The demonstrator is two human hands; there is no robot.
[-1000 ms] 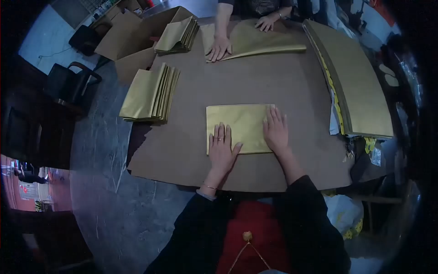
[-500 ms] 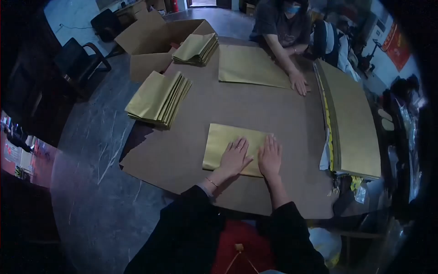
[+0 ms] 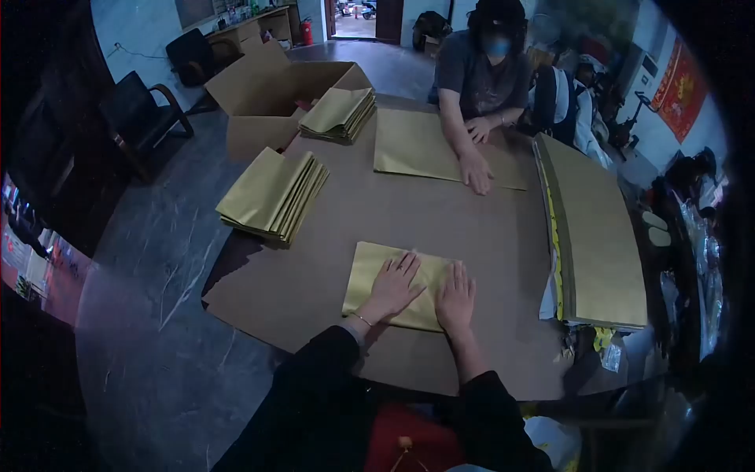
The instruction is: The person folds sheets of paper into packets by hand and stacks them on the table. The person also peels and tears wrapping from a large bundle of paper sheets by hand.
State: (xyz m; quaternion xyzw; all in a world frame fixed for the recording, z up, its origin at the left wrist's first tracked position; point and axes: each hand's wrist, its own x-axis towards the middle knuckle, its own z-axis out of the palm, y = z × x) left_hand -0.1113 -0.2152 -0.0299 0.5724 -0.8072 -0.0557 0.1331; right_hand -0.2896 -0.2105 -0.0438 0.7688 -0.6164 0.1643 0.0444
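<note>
A folded sheet of gold paper [image 3: 363,271] lies flat on the brown cardboard table cover [image 3: 314,307] in front of me. My left hand [image 3: 395,287] rests palm down on its middle, fingers stretched out, with a ring and a bracelet on it. Flat along the right edge of the same sheet is my right hand [image 3: 456,299], its fingers extended. Neither hand grips anything. Both palms hide part of the sheet's surface.
Two piles of folded gold paper [image 3: 271,193] [image 3: 340,114] stand at the left, near an open cardboard box [image 3: 271,138]. A tall stack of gold sheets [image 3: 602,244] lines the right side. Opposite, a co-worker [image 3: 486,86] presses a large gold sheet [image 3: 409,145].
The view has tilted up, so the table sits lower in it. My hands stay flat on the folded paper. The co-worker's outstretched hand has moved left along the large sheet.
</note>
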